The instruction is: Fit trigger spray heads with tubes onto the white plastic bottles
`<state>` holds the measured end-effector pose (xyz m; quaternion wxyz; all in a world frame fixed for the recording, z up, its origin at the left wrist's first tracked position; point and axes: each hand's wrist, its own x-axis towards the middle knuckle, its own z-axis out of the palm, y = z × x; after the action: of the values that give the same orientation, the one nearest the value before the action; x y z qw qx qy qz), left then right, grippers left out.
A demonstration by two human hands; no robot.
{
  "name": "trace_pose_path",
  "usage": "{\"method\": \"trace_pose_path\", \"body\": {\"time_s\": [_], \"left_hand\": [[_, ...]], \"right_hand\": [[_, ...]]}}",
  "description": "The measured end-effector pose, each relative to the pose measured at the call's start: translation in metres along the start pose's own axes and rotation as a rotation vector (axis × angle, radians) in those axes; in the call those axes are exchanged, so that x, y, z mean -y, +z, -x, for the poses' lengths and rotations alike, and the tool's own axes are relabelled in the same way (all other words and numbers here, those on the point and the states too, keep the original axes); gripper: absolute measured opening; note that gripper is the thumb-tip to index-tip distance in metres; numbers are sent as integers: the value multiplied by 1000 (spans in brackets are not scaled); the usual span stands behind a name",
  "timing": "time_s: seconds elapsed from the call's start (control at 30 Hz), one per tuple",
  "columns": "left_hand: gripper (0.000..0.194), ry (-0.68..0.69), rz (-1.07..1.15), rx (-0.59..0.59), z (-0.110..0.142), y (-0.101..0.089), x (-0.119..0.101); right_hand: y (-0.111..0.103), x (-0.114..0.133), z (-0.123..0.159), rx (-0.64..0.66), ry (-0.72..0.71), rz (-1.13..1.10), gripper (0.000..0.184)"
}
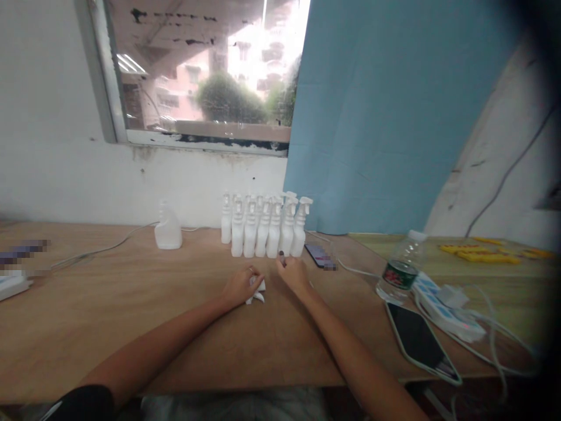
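My left hand [242, 285] is closed over a white piece that looks like a trigger spray head [258, 296], just above the wooden table [193, 339]. Part of that piece lies hidden under the fingers. To its right, my right hand [294, 276] is closed around a small dark object [281, 255] that sticks up past the thumb. Its kind is too small to make out. Just beyond both hands, several white spray bottles [262, 234] stand upright in a tight group with trigger heads on. The two hands are apart.
A white bottle [168, 231] without a trigger head stands at the back left. On the right are a water bottle [400, 269], a phone [421, 342] and a power strip [447, 310] with cables. Another phone [319, 255] lies beside the spray bottles.
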<state>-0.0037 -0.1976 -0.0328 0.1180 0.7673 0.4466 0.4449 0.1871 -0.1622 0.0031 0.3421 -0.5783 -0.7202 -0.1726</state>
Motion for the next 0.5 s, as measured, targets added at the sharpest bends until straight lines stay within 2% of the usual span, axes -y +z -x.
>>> {"method": "trace_pose_path", "body": {"time_s": [0.1,0.2,0.4,0.5], "left_hand": [[21,-108,132,-108,-11,10,2],[21,-260,170,-226,-22,12,13],[22,-418,103,-402,-44,-5,61],[24,-482,58,-452,-56,-16,88]], "right_hand": [[-3,2,2,-37,-20,-20,42],[-4,3,3,-95,-48,-34,42],[1,3,5,-133,-135,-93,43],[2,4,7,-143,-143,-122,44]]}}
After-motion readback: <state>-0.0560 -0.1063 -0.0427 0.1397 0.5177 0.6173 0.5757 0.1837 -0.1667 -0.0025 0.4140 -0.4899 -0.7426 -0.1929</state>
